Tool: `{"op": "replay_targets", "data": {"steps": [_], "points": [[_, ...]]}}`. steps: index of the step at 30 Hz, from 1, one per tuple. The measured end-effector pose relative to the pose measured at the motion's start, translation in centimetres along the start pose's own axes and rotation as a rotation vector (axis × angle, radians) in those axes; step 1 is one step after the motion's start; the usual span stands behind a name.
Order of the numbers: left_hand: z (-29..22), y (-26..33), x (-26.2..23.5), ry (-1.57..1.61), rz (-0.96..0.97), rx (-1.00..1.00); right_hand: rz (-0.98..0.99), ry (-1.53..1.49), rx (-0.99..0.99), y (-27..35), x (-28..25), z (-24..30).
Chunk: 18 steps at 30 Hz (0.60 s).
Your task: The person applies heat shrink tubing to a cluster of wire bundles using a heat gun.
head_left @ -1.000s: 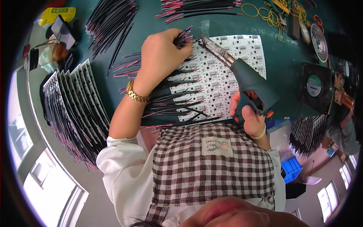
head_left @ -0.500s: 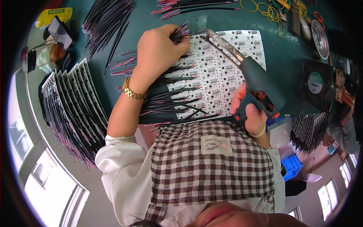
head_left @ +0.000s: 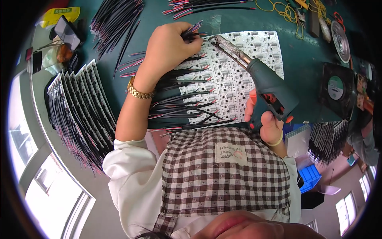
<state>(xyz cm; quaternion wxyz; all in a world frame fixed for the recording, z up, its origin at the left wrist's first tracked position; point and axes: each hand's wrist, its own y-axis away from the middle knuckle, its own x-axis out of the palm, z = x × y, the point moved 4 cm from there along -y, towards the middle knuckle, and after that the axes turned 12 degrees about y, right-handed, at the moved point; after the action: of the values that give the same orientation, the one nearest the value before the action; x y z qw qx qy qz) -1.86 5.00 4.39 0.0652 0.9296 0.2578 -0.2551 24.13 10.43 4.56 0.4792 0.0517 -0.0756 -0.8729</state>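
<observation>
My left hand, wearing a gold watch, pinches a small bunch of black-sheathed wires over the far left corner of a white circuit board panel. Wrapped around the handle of a dark green soldering gun is my right hand. The gun's tip rests at or just above the panel's far edge, close to the held wire ends; exact contact is too small to tell. Down the panel's left side lie several black wires, their thin red and white ends over the board.
On the left stand stacked panels with wires. Loose black wires lie at the back left, more wires at the back. A solder spool, a metal dish and yellow cord are on the right.
The soldering gun's tip has moved a little left, nearer the wires in my left hand. My left hand keeps its hold; the whole view has shifted slightly.
</observation>
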Motion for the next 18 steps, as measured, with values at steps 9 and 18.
{"op": "replay_targets", "data": {"steps": [9,18], "points": [[-0.2,0.0,0.0,-0.044,0.029,-0.029,-0.007,0.097,-0.003,0.3,0.5,0.3],[-0.2,-0.2,0.0,-0.111,0.032,-0.028,0.174,0.065,-0.185,0.0,0.0,-1.2]]}}
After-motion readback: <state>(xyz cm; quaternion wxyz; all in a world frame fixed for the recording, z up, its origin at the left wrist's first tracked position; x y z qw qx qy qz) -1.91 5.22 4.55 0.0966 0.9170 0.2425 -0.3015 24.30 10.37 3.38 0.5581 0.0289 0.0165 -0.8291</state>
